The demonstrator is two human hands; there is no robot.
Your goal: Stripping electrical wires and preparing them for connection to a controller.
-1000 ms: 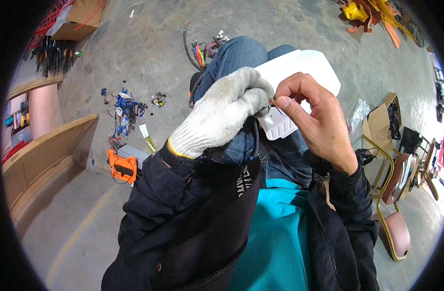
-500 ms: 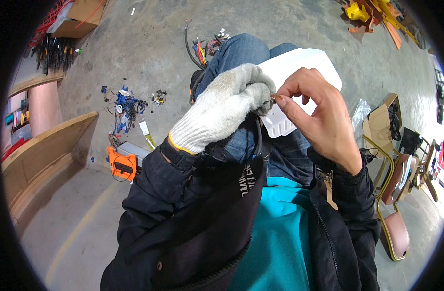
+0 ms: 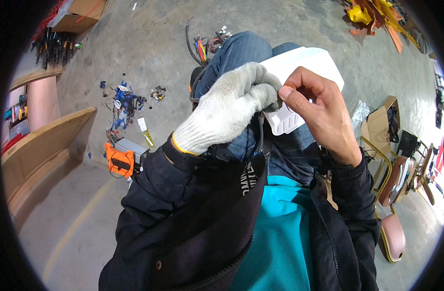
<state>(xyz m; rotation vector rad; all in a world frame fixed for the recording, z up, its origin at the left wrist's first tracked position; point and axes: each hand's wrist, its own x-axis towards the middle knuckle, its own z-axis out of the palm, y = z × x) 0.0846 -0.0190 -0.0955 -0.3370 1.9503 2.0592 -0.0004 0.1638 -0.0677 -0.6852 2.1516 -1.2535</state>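
Observation:
My left hand (image 3: 231, 104), in a white knit glove with a dirty thumb and fingertips, is closed on a black cable (image 3: 259, 132) that hangs down below it. Against the glove's fingertips, my bare right hand (image 3: 319, 104) pinches with thumb and forefinger at the end of the cable. A copper-coloured bit of wire (image 3: 292, 86) shows faintly between those fingers; the rest of it is hidden. Under both hands, a white plastic tray-like piece (image 3: 324, 63) with slots along its near edge rests across my jeans.
Left on the floor lie blue and black scraps (image 3: 125, 104) and an orange-ended device (image 3: 119, 161). Cut cables (image 3: 201, 51) lie beyond my knee. A wooden frame (image 3: 47, 131) stands far left. Chairs with yellow metal frames (image 3: 391, 233) and a cardboard box (image 3: 377, 128) are right.
The copper-coloured end that showed between the hands is now mostly covered by my right fingers. My right thumb has shifted slightly up; the left hand keeps its grip.

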